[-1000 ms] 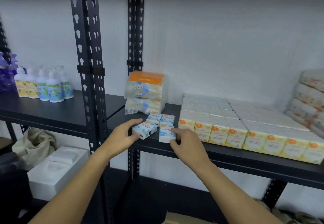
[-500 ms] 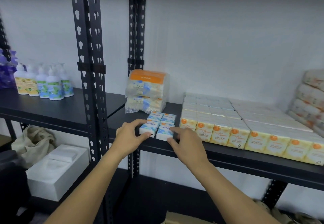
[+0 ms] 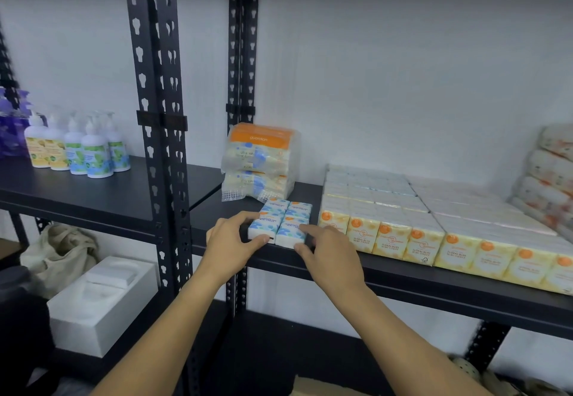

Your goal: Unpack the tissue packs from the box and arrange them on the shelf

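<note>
Several small blue-and-white tissue packs (image 3: 282, 220) lie in a tight two-by-two block at the front of the black shelf (image 3: 403, 274). My left hand (image 3: 231, 245) grips the front left pack, thumb on its front face and fingers over its top left edge. My right hand (image 3: 330, 256) pinches the front right pack between forefinger on top and thumb at the front. To the right, rows of yellow-and-orange tissue packs (image 3: 434, 225) fill the shelf. The box shows only as a cardboard edge (image 3: 313, 389) at the bottom of the view.
A tall wrapped tissue bundle (image 3: 262, 163) stands behind the blue packs. Larger wrapped packs (image 3: 550, 178) are stacked at far right. Pump bottles (image 3: 80, 147) stand on the left shelf. Black uprights (image 3: 156, 116) divide the shelves. A white foam block (image 3: 99, 299) and a cloth bag (image 3: 59, 253) sit below.
The front left pack, earlier angled and apart, now lies squared against the front right one. Both hands have closed in on the block from either side.
</note>
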